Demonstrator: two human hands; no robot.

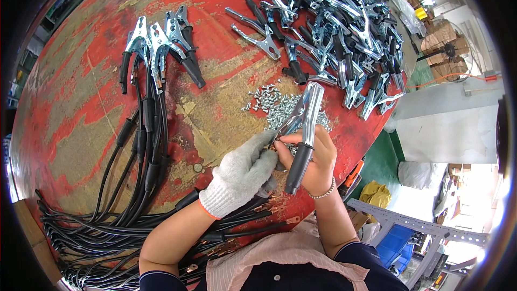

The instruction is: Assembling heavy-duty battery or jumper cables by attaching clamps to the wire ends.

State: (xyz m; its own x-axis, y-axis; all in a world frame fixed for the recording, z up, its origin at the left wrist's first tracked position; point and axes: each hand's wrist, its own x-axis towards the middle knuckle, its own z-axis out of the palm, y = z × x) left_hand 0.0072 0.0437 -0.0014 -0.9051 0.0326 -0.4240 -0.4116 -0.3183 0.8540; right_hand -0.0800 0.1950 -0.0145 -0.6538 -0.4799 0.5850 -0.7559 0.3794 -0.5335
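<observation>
A silvery battery clamp with black handle sleeves is held up between my hands, its jaw end pointing away from me. My left hand, in a white knit glove, is closed around the clamp's left handle. Coppery bits show by its fingertips; whether it also grips a cable is hidden. Bare except for a beaded bracelet, my right hand pinches inside the clamp near the left fingertips, with the right handle crossing in front of it. What its fingertips pinch is too small to make out. Small screws lie loose just beyond.
A large heap of battery clamps covers the far right of the worn red table. Several clamps fitted on black cables lie at left. More cables with copper lugs run along the near edge. A metal rack stands at right.
</observation>
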